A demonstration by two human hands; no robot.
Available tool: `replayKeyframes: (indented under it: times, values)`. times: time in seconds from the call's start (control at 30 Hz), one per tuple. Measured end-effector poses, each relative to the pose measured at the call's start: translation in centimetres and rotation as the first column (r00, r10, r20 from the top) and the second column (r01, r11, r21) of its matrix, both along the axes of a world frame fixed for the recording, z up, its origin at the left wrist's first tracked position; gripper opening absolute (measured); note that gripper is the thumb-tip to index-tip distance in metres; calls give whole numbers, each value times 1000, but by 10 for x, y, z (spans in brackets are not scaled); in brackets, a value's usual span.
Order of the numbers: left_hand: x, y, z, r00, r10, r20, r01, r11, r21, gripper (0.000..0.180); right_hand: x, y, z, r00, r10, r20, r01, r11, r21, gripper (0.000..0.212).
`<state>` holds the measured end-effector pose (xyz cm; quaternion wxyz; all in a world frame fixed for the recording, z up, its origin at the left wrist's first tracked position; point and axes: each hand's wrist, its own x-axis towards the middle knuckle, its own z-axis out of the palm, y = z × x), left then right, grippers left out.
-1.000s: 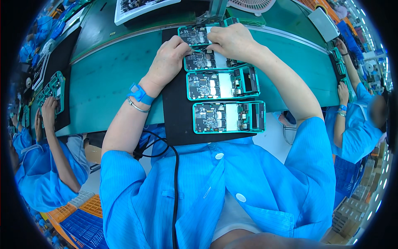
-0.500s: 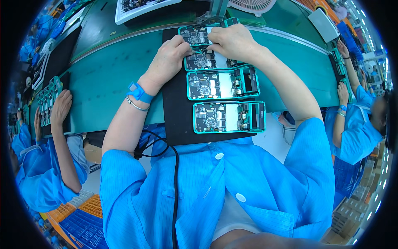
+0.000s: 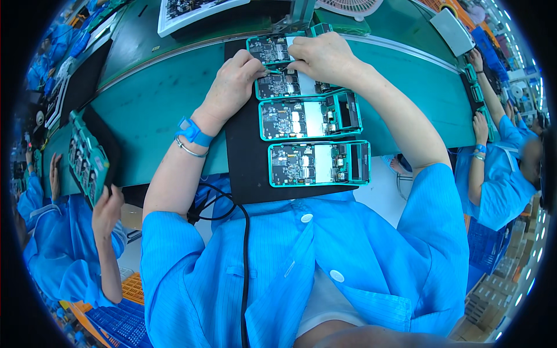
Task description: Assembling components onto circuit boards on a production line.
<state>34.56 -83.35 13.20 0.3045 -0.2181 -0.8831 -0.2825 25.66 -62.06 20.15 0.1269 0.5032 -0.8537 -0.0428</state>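
Several teal-framed device housings with black circuit boards lie in a column on a black mat (image 3: pixel 246 165). My left hand (image 3: pixel 235 81) is closed, thumb and fingers pinched at the left part of the second housing from the far end (image 3: pixel 278 88). Opposite it, my right hand (image 3: pixel 325 58) is also closed, its fingertips over the gap between that housing and the farthest housing (image 3: pixel 270 51). A thin dark strand shows between the two sets of fingertips; what each pinches is too small to name. Nearer me lie a third housing (image 3: pixel 284 120) and the nearest housing (image 3: pixel 293 164), both untouched.
The mat rests on a green workbench (image 3: pixel 168 98) with a metal rail along its far side. Beyond stand a white tray (image 3: pixel 203 10) and a white fan grille (image 3: pixel 351 6). At left a co-worker's hand (image 3: pixel 107 211) holds a housing panel (image 3: pixel 87 159); another person works at right.
My hands stay over the same housing, with only small finger movement. A teal bit by my left fingertips no longer shows. The left co-worker has lifted and tilted the housing panel.
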Motion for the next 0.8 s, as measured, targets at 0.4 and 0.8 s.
replayKeyframes:
  times: [0.4,0.8]
  values:
    - [2,2,-1,1000,13,16,-13,1000,29,10,-1,2,-1,1000,25,7,-25,999,-33,25]
    - [2,3,-2,999,44,19,-44,999,25,9,5,-2,10,996,-58,68,54,997,63,23]
